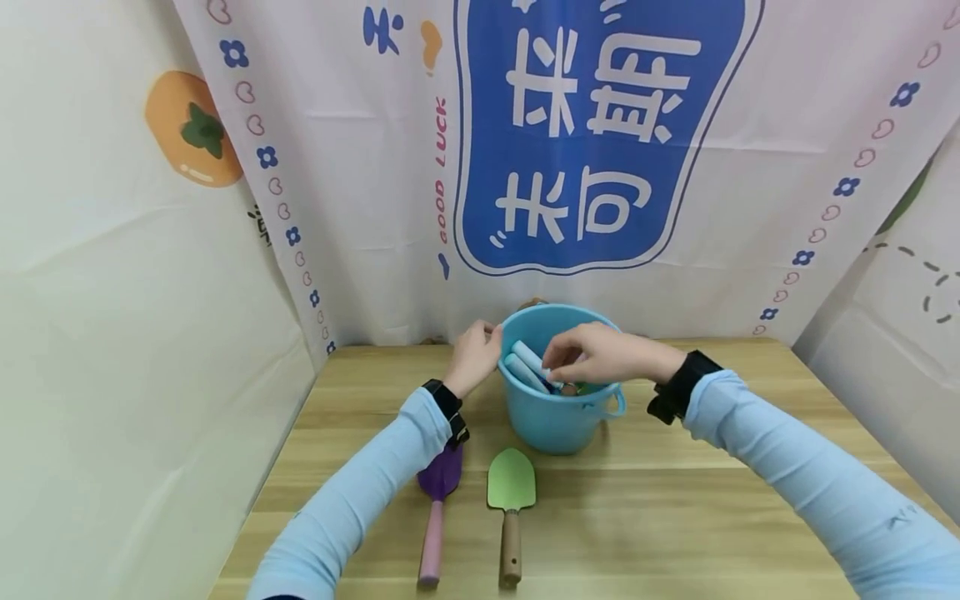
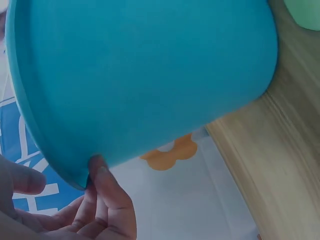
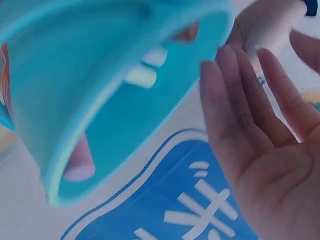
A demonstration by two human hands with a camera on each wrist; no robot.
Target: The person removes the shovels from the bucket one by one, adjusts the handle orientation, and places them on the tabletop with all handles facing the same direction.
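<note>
A light blue bucket stands on the wooden table with several handled things inside. Two pale blue rounded handles lean toward its left wall. A pink handle end also shows within it in the right wrist view. My left hand holds the bucket's left rim, with a fingertip against the outer wall and the thumb on the opening side. Over the bucket's mouth hovers my right hand, its fingers loosely extended and nothing between them.
In front of the bucket lies a green trowel with a wooden handle. Left of it, a purple trowel with a pink handle is partly covered by my left forearm. A printed white cloth hangs behind the table.
</note>
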